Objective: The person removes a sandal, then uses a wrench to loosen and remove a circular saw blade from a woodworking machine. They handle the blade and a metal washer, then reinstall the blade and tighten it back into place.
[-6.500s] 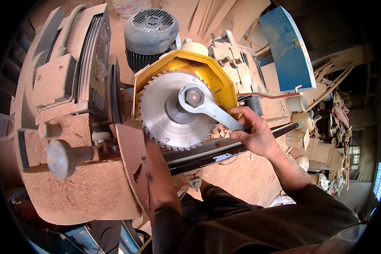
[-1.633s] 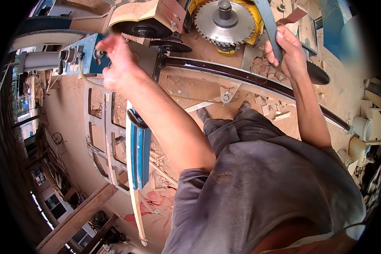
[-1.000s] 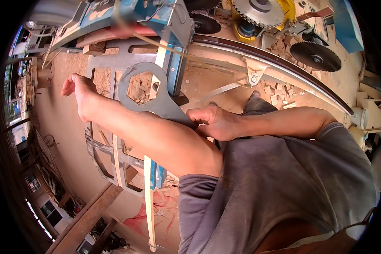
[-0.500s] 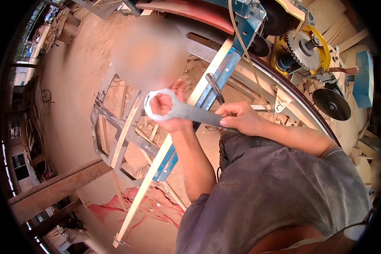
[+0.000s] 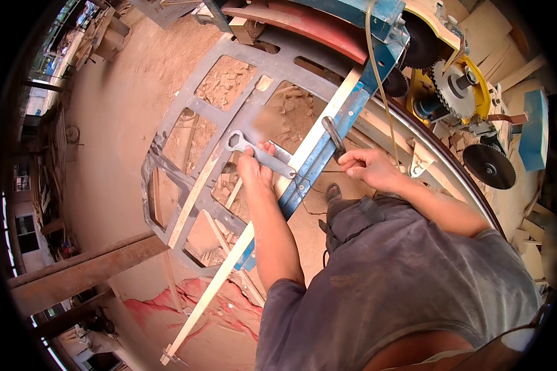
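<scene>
My left hand [image 5: 258,170] is closed round a grey metal wrench [image 5: 269,159], whose ring end points up and to the left. A pale flat piece [image 5: 281,150] shows beside the wrench; I cannot tell what it is. My right hand [image 5: 372,169] has its fingers pinched at the lower end of a dark metal bar with a rounded head [image 5: 332,132]. That bar lies over a blue metal rail [image 5: 319,154], alongside a long pale wooden strip [image 5: 241,244]. The strip runs diagonally under my left forearm.
A grey frame with cut-out openings [image 5: 213,74] stands beyond the rail, wood scraps showing through. Toothed saw blades [image 5: 455,86] sit on a yellow and blue machine at the right. A rusty beam [image 5: 86,272] crosses the lower left. Red sheeting [image 5: 198,303] lies on the floor.
My right hand has let go of the wrench and moved to the dark bar. My left hand now holds the wrench alone, its fingers wrapped round it. The view has shifted slightly.
</scene>
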Action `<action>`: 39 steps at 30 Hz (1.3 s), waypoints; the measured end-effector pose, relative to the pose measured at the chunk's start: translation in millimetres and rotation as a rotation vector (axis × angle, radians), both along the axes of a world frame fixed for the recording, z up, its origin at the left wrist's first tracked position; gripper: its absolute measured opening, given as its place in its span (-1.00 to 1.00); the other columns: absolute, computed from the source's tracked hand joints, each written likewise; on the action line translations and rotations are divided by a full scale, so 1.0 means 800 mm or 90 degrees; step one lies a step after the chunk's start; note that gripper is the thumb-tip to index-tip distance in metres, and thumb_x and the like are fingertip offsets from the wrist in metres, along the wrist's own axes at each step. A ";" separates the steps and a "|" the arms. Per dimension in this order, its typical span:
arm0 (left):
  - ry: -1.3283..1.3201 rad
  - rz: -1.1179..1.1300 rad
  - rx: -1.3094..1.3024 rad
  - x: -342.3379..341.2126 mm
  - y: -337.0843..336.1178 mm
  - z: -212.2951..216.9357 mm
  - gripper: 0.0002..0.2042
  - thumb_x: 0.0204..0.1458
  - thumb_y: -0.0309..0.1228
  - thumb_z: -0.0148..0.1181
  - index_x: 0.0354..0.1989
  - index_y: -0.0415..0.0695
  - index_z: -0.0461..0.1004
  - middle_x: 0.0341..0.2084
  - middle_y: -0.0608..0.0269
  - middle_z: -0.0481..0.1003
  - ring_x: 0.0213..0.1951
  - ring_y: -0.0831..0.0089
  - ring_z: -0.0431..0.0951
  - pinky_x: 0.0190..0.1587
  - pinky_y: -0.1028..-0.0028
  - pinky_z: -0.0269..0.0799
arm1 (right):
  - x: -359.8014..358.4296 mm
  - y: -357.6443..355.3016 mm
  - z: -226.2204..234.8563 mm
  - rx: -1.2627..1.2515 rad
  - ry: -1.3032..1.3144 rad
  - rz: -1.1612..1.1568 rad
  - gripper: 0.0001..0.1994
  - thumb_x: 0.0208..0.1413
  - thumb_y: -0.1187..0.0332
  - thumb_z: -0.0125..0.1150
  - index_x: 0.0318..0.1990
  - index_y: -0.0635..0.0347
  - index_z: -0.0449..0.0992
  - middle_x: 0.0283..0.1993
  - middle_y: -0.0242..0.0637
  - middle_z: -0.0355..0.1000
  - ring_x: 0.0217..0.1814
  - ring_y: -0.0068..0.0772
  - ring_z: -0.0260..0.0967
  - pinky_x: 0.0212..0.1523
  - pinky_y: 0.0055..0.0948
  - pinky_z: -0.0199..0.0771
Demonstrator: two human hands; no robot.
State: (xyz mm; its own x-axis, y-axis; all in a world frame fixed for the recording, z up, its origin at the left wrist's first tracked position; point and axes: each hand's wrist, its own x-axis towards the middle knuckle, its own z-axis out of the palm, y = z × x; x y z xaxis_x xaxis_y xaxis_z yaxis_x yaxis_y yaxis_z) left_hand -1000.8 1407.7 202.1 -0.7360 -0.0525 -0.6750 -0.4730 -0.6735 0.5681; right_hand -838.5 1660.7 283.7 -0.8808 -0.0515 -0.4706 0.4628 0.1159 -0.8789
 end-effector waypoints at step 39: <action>0.152 -0.364 -1.171 0.024 0.222 -0.021 -0.53 0.25 -0.11 -0.12 -0.19 -0.28 0.60 -0.28 -0.27 0.57 -0.28 -0.27 0.52 -0.16 -0.08 0.38 | -0.002 0.654 0.012 0.765 0.192 -0.013 -0.65 0.05 0.21 0.23 -0.03 0.17 0.55 -0.11 0.00 0.53 -0.07 0.11 0.51 -0.07 -0.07 0.50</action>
